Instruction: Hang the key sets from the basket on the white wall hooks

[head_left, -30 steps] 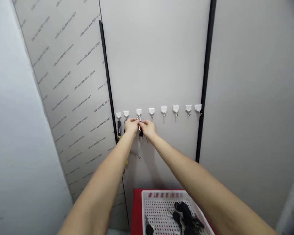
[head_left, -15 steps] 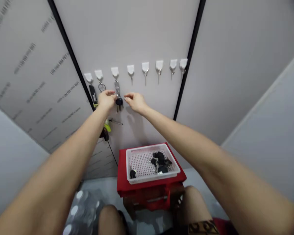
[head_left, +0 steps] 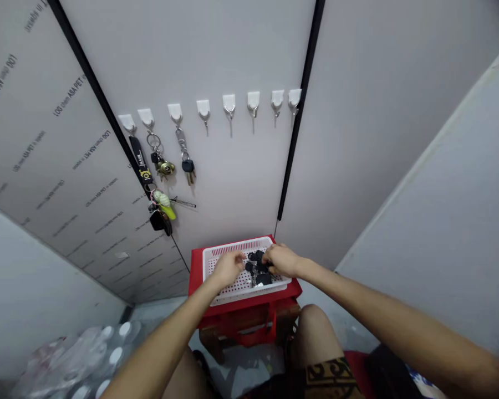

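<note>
Both hands are down at a white perforated plastic basket (head_left: 216, 254). My left hand (head_left: 228, 268) hovers over its middle, fingers loosely curled and a little apart, with nothing visible in them. At the basket's right side, my right hand (head_left: 284, 260) has its fingers closed on the bunch of black-headed keys (head_left: 259, 268); its fingertips are partly hidden among them. On the wall, keys with a metal chain (head_left: 187, 165) hang from the third hook from the left. A brass-coloured key bunch (head_left: 164, 167) and a black strap (head_left: 139, 158) with keys and a yellow-green charm hang further left.
Several white hooks (head_left: 229, 103) run in a row along the wall panel. The basket stands on a red cover (head_left: 196, 271) over a low wooden stool (head_left: 210, 339). Capped plastic bottles (head_left: 115, 356) stand on the floor at left. My knees flank the stool.
Both hands have left the keys on the third hook and come down into the basket. Those keys now hang free. The view has shifted, with the hooks further left.
</note>
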Available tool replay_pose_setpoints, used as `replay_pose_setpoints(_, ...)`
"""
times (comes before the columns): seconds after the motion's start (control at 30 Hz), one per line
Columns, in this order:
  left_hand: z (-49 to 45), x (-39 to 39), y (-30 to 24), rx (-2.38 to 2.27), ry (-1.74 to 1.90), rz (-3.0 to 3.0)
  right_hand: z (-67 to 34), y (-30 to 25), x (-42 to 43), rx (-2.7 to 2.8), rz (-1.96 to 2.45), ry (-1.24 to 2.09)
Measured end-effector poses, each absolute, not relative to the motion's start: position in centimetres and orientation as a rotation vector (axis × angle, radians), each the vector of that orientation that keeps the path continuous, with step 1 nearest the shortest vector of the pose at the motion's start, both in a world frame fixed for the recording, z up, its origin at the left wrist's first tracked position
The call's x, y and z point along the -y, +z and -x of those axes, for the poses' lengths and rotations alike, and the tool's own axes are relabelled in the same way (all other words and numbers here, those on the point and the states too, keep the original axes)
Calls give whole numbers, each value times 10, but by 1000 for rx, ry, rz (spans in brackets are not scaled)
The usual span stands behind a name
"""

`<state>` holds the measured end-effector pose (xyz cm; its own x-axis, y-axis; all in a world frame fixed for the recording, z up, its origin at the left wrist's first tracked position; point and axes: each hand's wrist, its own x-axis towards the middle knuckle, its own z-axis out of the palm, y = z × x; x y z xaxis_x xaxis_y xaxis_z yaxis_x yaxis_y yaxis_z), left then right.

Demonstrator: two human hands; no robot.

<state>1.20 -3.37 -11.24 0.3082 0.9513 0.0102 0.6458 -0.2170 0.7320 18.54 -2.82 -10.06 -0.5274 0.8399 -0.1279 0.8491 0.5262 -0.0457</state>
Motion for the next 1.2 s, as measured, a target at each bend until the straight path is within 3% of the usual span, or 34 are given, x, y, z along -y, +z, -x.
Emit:
replay_pose_setpoints(0.17,-40,46,-130,-1542,358,-2150,-185,-99,33,-2616,-1386,-29)
replay_pose_setpoints(0.47,-24,33,-134,-1680,373,-2011,-185,-96,26,-2634,-1461,-48)
replay_pose_setpoints(0.67,-6,33,-125,-1503,459,-1620,-179,-95,28,-2736,-1523,-166)
replay_pose_setpoints(0.8,1,34,-110,-1266,566,-1360,-168,-95,30,-2874,-1562,-609)
replay_pose_setpoints(1.03,17,31,-79,-955,744,-1196,-141,-88,29,-2879,-1506,-1794)
replay_pose_setpoints(1.2,32,26,-64,-852,848,-1109,-130,-72,32,-2694,-1545,-2233)
